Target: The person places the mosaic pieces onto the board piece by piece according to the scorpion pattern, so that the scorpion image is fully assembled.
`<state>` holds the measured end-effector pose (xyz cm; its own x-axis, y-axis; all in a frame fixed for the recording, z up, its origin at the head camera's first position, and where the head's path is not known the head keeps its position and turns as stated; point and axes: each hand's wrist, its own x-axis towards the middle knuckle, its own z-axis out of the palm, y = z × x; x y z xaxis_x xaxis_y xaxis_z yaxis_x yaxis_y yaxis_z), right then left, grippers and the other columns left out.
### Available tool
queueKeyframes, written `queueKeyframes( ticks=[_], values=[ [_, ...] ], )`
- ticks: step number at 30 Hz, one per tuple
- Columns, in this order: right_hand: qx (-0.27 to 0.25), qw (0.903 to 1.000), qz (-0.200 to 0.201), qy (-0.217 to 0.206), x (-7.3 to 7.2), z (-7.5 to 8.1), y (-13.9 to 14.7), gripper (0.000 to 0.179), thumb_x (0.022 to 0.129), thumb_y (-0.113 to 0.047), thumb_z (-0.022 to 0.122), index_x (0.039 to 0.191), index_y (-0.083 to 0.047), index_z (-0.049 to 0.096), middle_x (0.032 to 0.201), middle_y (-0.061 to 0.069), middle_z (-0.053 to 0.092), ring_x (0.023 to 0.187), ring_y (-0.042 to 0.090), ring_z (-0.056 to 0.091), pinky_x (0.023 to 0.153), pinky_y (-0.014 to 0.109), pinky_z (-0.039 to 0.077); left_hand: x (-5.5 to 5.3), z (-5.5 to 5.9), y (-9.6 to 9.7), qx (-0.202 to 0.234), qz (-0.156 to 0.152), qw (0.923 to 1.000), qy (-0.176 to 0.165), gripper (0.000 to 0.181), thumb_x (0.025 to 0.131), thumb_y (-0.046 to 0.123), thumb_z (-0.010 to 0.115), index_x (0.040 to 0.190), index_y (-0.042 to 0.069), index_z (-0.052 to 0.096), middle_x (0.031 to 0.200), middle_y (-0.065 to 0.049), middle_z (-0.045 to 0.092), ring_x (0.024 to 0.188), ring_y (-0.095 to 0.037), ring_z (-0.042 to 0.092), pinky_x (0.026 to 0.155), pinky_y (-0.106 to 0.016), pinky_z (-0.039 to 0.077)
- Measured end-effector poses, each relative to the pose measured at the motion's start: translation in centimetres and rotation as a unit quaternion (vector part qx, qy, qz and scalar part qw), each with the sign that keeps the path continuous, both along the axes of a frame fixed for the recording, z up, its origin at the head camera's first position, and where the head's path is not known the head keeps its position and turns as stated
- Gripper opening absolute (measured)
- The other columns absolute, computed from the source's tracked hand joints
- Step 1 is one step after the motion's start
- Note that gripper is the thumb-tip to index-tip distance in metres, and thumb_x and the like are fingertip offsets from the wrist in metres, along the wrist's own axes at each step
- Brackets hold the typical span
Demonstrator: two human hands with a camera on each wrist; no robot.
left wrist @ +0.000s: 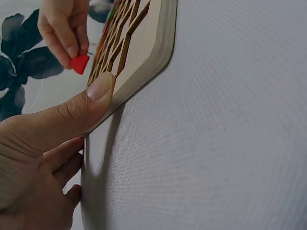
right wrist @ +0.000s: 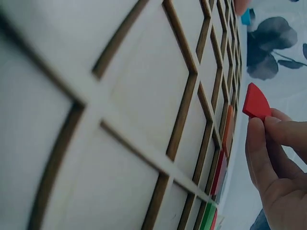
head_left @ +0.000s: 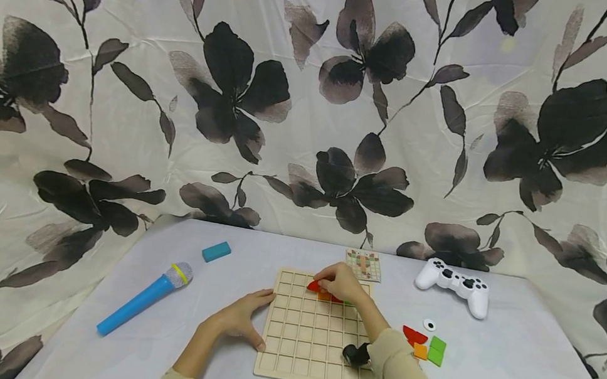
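Observation:
A light wooden grid board (head_left: 313, 342) lies in front of me. Along its left edge rests my left hand (head_left: 236, 317), with thumb and fingers spread apart; in the left wrist view the thumb (left wrist: 72, 112) touches the rim. My right hand (head_left: 342, 283) is over the board's far rows and pinches a red quarter-circle piece (right wrist: 256, 101) between thumb and fingers. Below that hand an orange piece (head_left: 324, 296) sits in the grid. Beside it are a red piece (right wrist: 219, 173) and a green one (right wrist: 207, 216), partly hidden by the hand in the head view.
Right of the board lie loose red pieces (head_left: 414, 335), an orange square (head_left: 420, 351), green squares (head_left: 436, 351) and a white disc with a black centre (head_left: 429, 325). Behind are a patterned card (head_left: 363, 265) and a game controller (head_left: 453, 285). A toy microphone (head_left: 144, 299) and blue block (head_left: 216, 251) lie left.

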<state>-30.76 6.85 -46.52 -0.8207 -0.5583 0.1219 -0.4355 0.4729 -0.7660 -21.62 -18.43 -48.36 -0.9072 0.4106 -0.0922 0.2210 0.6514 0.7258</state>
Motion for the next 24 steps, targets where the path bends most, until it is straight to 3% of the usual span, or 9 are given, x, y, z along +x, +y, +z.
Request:
queueKeyframes(
  ticks=[6, 12, 24],
  values=[
    [0.026, 0.9991, 0.002, 0.032, 0.1, -0.1, -0.7, 0.012, 0.083, 0.004, 0.062, 0.088, 0.005, 0.073, 0.081, 0.014, 0.071, 0.069, 0.018, 0.065, 0.058, 0.020, 0.049, 0.0, 0.2, 0.1, 0.003, 0.001, 0.9999, -0.010, 0.106, 0.051, 0.018, 0.091, 0.140, -0.005, 0.039, 0.149, -0.022, 0.030, 0.137, -0.043, 0.024, 0.109, -0.058, 0.024],
    [0.039, 0.9981, 0.001, 0.047, 0.1, -0.4, -0.9, 0.010, 0.082, 0.003, 0.064, 0.085, 0.002, 0.074, 0.083, 0.012, 0.071, 0.076, 0.022, 0.066, 0.065, 0.026, 0.053, 0.2, 0.4, 0.0, 0.005, -0.002, 0.9999, -0.014, 0.106, 0.051, 0.017, 0.091, 0.140, -0.006, 0.038, 0.149, -0.021, 0.030, 0.137, -0.044, 0.022, 0.110, -0.058, 0.022],
    [0.074, 0.9972, 0.008, 0.010, 0.4, 0.3, -1.2, 0.014, 0.084, 0.004, 0.062, 0.086, -0.001, 0.074, 0.086, 0.009, 0.071, 0.080, 0.023, 0.064, 0.066, 0.027, 0.052, 0.2, 0.4, 0.0, 0.000, 0.002, 0.9999, -0.010, 0.106, 0.051, 0.018, 0.091, 0.140, -0.005, 0.039, 0.149, -0.021, 0.030, 0.137, -0.044, 0.023, 0.110, -0.059, 0.022]
  ],
)
